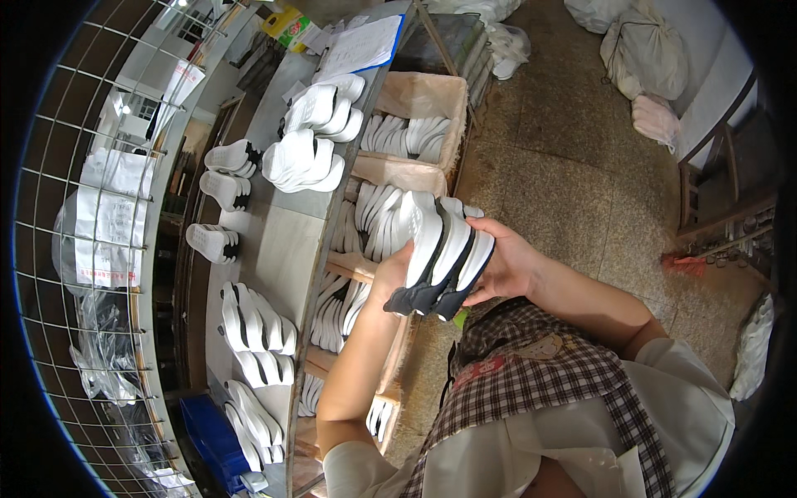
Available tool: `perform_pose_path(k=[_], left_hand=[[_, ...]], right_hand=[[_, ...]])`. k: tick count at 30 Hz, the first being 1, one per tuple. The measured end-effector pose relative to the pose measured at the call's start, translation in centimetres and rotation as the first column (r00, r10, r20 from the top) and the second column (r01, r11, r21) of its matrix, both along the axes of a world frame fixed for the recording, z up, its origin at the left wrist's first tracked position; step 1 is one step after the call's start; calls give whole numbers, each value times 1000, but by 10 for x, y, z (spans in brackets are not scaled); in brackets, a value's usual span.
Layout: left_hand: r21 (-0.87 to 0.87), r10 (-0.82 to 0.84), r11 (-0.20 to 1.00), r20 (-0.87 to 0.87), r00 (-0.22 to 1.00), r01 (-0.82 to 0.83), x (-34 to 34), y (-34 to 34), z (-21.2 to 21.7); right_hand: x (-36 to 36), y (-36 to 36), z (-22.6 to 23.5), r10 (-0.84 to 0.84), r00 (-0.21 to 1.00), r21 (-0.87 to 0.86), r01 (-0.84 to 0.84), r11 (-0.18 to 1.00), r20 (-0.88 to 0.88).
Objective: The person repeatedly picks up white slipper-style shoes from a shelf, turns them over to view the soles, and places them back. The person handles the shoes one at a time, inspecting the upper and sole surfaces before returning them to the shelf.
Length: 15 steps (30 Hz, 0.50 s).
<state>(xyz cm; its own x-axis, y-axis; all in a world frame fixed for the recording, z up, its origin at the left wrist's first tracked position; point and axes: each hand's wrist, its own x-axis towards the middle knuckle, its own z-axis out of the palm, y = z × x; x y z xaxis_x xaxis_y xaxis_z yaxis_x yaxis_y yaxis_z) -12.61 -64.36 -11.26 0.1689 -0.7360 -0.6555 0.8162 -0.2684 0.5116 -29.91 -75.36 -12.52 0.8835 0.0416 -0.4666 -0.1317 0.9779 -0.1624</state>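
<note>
Between my two hands is a stack of several shoe soles [444, 249], white along the sides with black at the lower end. My left hand [394, 270] is closed on the stack's left side, its fingers partly hidden behind the soles. From the right, my right hand [508, 259] grips the other edge, fingers wrapped round the outermost sole. The stack is held in front of my checked apron, beside bins of white soles [378, 220] under the table edge.
On the long table [286, 249] to my left lie piles of white soles [303, 162] and black-and-white soles [224, 191]. A clipboard [361, 46] and yellow jug [286, 26] are at its far end. Wire mesh [91, 166] stands left; sacks [643, 54] sit far right.
</note>
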Motion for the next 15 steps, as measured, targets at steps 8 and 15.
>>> perform_pose_path(k=[8, 15], left_hand=[[-157, -126, 979, 40, 991, 130, 4, -2, -15], [-168, -100, 977, 178, 979, 131, 0, 2, -19]], right_hand=[[-1, -1, -7, -3, 1000, 41, 4, 999, -27], [-1, -2, -9, -21, 999, 60, 22, 998, -30]])
